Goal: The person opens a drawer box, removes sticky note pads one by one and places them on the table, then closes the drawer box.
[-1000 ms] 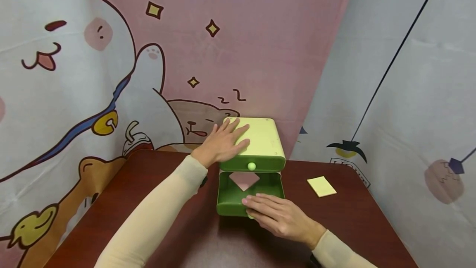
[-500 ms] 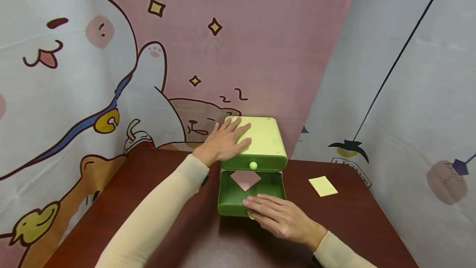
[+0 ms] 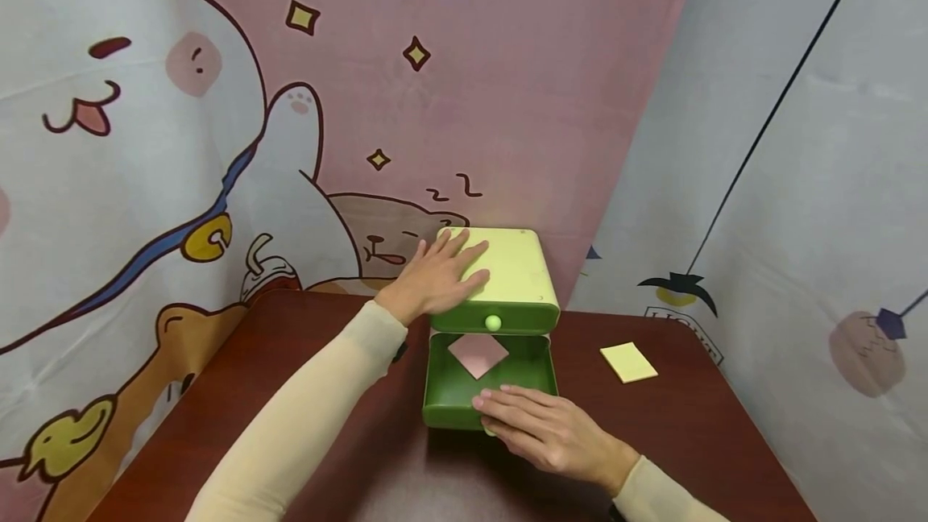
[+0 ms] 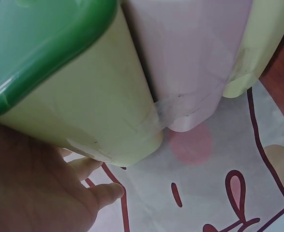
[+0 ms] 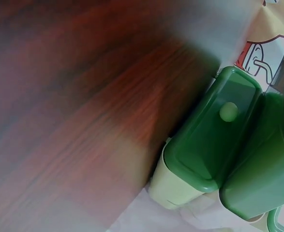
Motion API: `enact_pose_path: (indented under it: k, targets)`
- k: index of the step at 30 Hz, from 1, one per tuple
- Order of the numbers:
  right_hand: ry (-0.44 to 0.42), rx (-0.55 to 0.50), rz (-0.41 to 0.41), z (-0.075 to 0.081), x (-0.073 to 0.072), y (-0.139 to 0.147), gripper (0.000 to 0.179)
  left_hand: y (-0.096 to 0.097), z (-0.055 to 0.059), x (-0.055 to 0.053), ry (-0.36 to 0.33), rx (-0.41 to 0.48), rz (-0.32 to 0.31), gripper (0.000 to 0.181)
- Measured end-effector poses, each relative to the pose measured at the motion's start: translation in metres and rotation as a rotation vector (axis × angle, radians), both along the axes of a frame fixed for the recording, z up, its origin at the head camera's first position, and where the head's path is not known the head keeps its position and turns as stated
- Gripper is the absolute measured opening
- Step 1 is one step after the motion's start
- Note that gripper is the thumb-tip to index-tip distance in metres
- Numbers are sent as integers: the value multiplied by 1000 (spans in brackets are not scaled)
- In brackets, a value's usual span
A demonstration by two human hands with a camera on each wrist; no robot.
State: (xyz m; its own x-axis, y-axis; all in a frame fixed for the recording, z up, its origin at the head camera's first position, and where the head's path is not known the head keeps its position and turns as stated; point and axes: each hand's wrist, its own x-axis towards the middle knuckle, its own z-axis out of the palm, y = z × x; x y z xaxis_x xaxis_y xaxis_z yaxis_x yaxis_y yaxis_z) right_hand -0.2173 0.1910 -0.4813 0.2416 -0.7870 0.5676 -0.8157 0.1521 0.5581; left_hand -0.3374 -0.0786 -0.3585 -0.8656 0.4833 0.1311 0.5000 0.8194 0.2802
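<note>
A small desktop drawer cabinet [image 3: 516, 268] with a pale yellow top stands against the backdrop. My left hand [image 3: 433, 276] rests on that top, fingers spread; the left wrist view shows its fingertips by the cabinet's pale side [image 4: 88, 106]. Below the closed upper drawer, a green drawer [image 3: 532, 365] is pulled out, holding a pink square of paper [image 3: 478, 356]. My right hand [image 3: 551, 435] grips this drawer's knob [image 3: 489, 430], which is mostly covered by the fingers. In the right wrist view, the pulled-out drawer [image 5: 265, 179] juts over a closed lower drawer [image 5: 204, 145].
A pale yellow square of paper [image 3: 628, 362] lies on the dark red-brown tabletop [image 3: 602, 401] right of the cabinet. A printed cartoon backdrop [image 3: 551, 63] hangs close behind, and a grey-white sheet [image 3: 812, 184] along the right side.
The drawer has come slightly farther out toward me with my right hand, showing more of the pink paper. My left hand stays in place on the cabinet.
</note>
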Motion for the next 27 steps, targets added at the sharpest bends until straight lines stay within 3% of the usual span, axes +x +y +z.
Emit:
enact_pose_path:
  k: [27]
  targets:
    - [54,64,62,1,16,-2,31,0,-3,-4,10,-12,2,78]
